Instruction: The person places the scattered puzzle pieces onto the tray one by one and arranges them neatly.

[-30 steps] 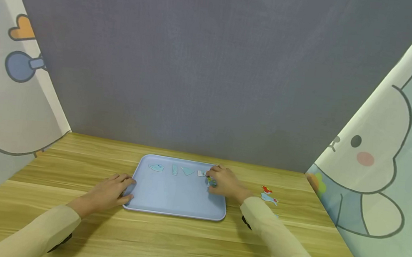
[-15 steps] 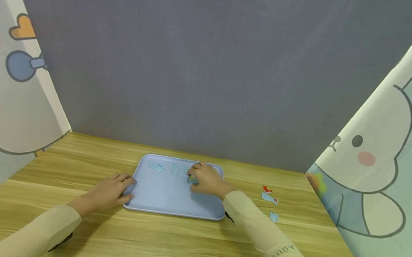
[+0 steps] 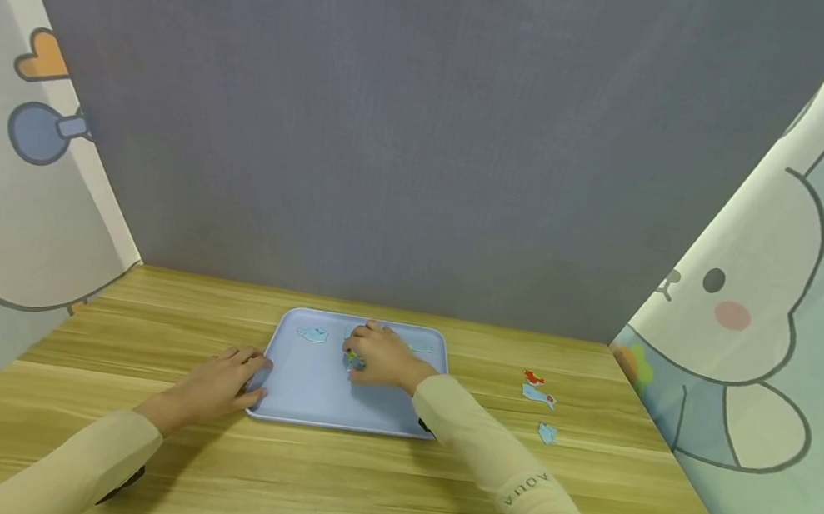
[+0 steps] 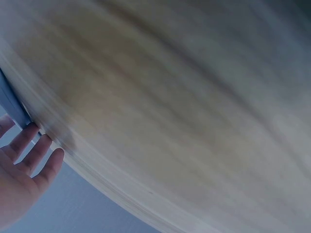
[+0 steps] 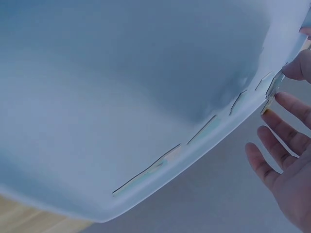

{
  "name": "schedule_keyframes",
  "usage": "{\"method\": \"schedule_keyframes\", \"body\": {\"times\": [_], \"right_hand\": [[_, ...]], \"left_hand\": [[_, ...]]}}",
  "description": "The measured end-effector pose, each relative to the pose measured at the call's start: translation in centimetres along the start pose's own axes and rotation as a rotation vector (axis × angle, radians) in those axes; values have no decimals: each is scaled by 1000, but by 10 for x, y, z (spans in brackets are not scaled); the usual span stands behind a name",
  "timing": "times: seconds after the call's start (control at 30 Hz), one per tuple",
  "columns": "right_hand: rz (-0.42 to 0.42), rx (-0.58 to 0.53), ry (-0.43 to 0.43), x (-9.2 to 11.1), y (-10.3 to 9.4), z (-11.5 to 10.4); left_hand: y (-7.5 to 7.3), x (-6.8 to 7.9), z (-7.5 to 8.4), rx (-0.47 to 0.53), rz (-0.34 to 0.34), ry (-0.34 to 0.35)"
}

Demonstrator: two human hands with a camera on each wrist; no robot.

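Note:
A pale blue tray (image 3: 307, 393) lies on the wooden table. Over its upper middle, my right hand (image 3: 386, 358) pinches a small flat puzzle piece (image 3: 353, 361), blue with yellow-green, between thumb and fingertips. The right wrist view shows this held piece (image 5: 275, 83) partly hidden by the fingers. Along the tray's far side lie thin light-blue pieces, one at the left (image 3: 312, 334) and another at the right (image 3: 419, 347); my right hand covers others from the head camera. My left hand (image 3: 221, 381) rests at the tray's left rim, fingers relaxed against it.
To the right of the tray, on the table, lie a red piece (image 3: 533, 378), a light-blue piece with a red spot (image 3: 538, 397) and a small blue piece (image 3: 548, 433). A grey panel (image 3: 394, 138) rises behind the table, with cartoon-printed curtains (image 3: 744, 325) at both sides.
My right hand has moved left across the tray with the puzzle piece, uncovering a piece at the tray's right and the small blue one on the table. My left hand stays put.

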State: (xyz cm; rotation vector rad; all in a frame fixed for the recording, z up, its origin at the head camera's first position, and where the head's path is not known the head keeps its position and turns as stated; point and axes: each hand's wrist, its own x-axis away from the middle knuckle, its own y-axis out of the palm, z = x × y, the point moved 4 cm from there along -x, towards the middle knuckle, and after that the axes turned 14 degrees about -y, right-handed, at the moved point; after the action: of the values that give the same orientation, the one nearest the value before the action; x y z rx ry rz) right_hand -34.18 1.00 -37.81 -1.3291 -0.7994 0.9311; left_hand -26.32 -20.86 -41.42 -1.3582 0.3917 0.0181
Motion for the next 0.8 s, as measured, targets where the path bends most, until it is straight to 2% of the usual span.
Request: {"method": "schedule_keyframes", "body": {"times": [0.8], "right_hand": [[-39,14,-64,-49,9,-28]], "left_hand": [[-2,0,2,-8,-20,-9]]}}
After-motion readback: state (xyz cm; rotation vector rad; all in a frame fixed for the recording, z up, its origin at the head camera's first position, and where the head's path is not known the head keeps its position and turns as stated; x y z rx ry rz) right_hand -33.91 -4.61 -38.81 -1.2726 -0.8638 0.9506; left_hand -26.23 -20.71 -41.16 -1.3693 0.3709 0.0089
